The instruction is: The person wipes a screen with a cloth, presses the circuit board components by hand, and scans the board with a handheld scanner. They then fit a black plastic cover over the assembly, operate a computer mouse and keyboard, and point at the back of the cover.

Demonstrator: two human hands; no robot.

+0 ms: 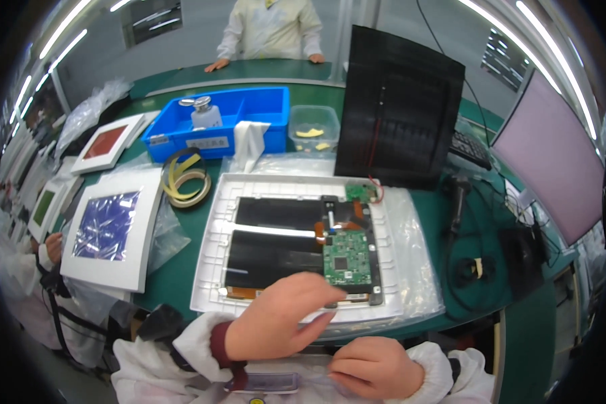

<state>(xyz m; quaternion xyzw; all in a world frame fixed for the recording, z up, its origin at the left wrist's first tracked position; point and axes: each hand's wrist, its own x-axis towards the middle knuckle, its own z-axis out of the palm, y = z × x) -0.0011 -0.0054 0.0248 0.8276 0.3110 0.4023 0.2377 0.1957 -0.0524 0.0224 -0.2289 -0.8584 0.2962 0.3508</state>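
A white plastic frame housing [212, 202] lies on the bench before me, its inner side up. In it sit black panels [276, 252], a green circuit board [347, 259] and a smaller green board [361, 193] with a red wire. Over the housing's near edge reaches my left hand [279, 316], its fingertips by the circuit board's lower edge. A gap shows between its thumb and fingers, with nothing visible there. My right hand [377, 369] is held close to my body, fingers curled together; anything inside them is hidden.
Behind the housing stand a blue bin [222, 141] with a dispenser bottle, a clear tub [313, 128] and tape rolls [188, 188]. A tall black panel [397, 108] and a monitor [552, 155] rise at right. Framed displays [108, 225] line the left. Another person [269, 30] stands opposite.
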